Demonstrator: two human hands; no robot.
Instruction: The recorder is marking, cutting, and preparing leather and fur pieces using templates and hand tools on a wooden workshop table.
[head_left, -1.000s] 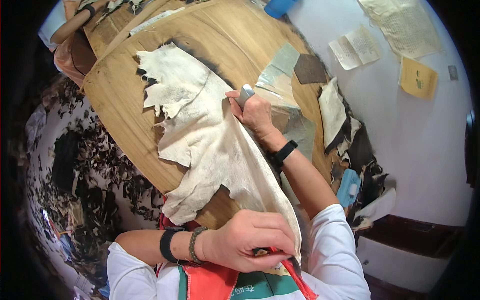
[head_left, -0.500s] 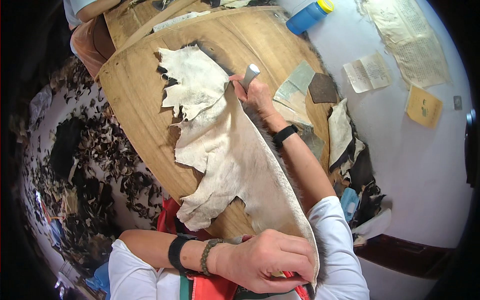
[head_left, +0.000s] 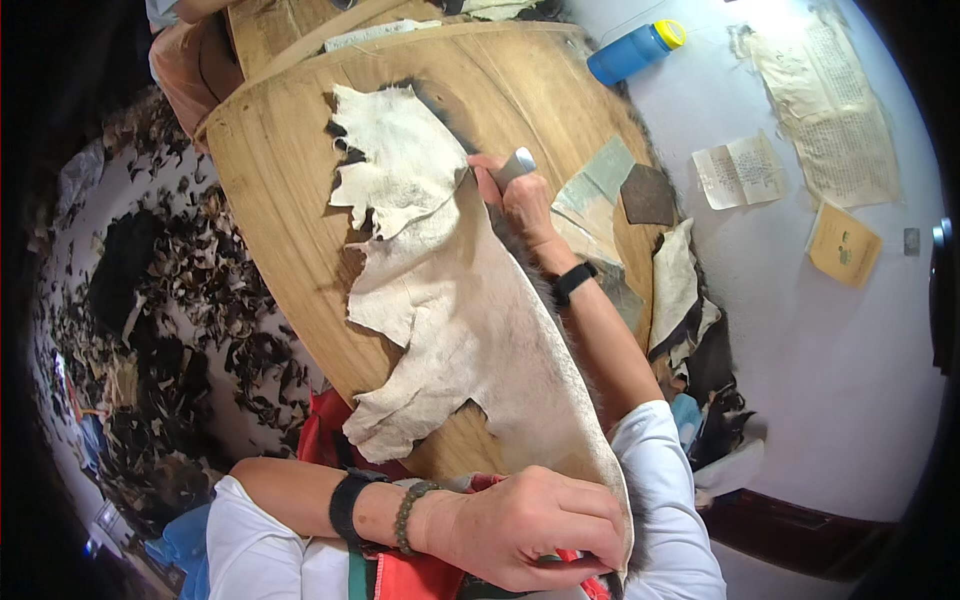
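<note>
A pale fur pelt [head_left: 480, 330] lies skin side up, with dark fur showing along its right edge and a ragged left edge. At its near end, my left hand [head_left: 530, 525] is closed, pinching the corner between thumb and fingers. Farther up the same edge, my right hand [head_left: 525, 205] is closed around a silver-coloured metal tool [head_left: 518, 166] whose rounded end sticks up. The tool's working end is hidden by the hand and pelt, so its kind cannot be made out. Fingertips of that hand touch the pelt edge.
Beneath the pelt is a wooden board [head_left: 290, 200]. A blue bottle [head_left: 630, 58] with a yellow lid, a dark square piece [head_left: 648, 195] and a white hide piece [head_left: 673, 285] lie to the right. Dark fur scraps [head_left: 230, 290] cover the left floor. Another person's arm [head_left: 195, 10] shows far left.
The view has shifted slightly. Both hands keep their hold at nearly the same places on the pelt, which has hardly moved.
</note>
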